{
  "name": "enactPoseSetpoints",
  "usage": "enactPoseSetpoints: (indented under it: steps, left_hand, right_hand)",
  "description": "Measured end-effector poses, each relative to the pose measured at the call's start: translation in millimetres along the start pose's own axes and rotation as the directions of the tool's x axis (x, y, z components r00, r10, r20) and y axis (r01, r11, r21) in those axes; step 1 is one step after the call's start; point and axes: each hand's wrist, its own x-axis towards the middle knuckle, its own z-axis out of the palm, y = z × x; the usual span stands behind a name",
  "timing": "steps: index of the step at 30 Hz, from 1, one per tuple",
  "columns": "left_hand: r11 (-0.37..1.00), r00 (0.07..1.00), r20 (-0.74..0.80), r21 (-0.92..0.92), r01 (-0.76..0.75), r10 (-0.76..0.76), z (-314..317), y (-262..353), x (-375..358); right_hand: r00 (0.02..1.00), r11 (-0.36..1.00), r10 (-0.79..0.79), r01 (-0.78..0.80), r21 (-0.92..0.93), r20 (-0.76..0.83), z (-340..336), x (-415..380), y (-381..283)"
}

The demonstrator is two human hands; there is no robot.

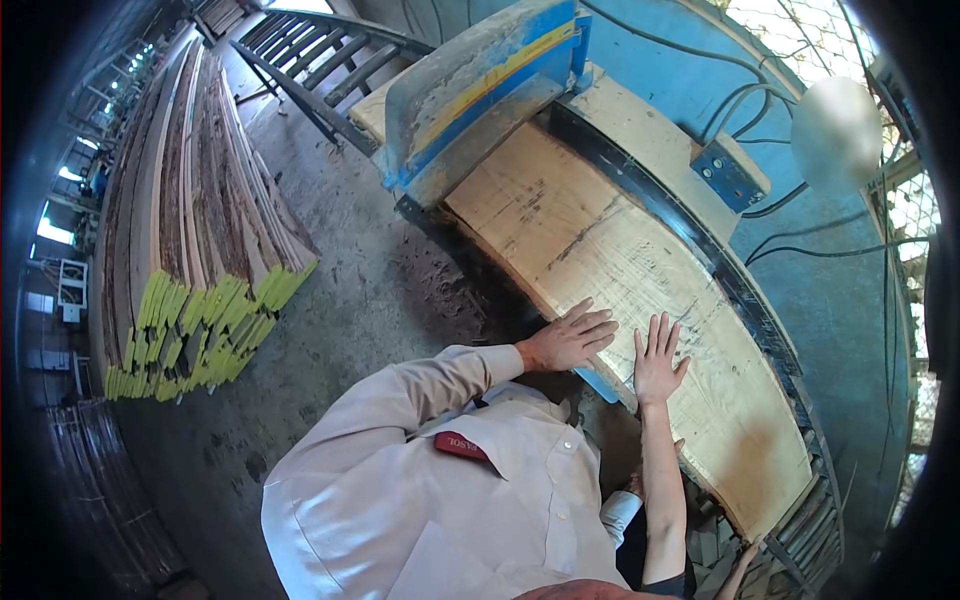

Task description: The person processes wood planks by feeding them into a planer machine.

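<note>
A long, wide wooden board lies on the machine's bed. My left hand rests on its near edge, palm down with the fingers apart. Most of my right hand is hidden behind a co-worker's bare forearm; only a small part shows at the board's near edge, below my left hand. The co-worker's hand lies flat on the board, fingers spread, to the right of my left hand. Another bare hand touches the board's lower end.
A blue and yellow machine guard spans the board's far end. A dark rail runs along its right side, beside a blue control box with cables. Stacked planks with yellow-green ends stand at left. Rollers lie beyond the machine.
</note>
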Motion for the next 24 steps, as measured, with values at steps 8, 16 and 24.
enactPoseSetpoints:
  steps: [8,16,24]
  left_hand:
    - [0.998,0.998,0.049,-0.062,-0.026,0.029,-7,-1,3]
    - [0.972,0.995,0.100,-0.228,0.050,-0.028,-18,9,20]
    - [0.470,0.899,0.172,-0.804,0.365,-0.403,3,-8,45]
  right_hand:
    - [0.985,0.987,0.159,-0.158,-0.021,0.066,-11,-15,-24]
    - [0.911,0.847,-0.314,0.143,-0.513,-0.265,-24,-160,-61]
    - [0.436,0.608,-0.732,0.075,-0.790,-0.523,-77,-167,-48]
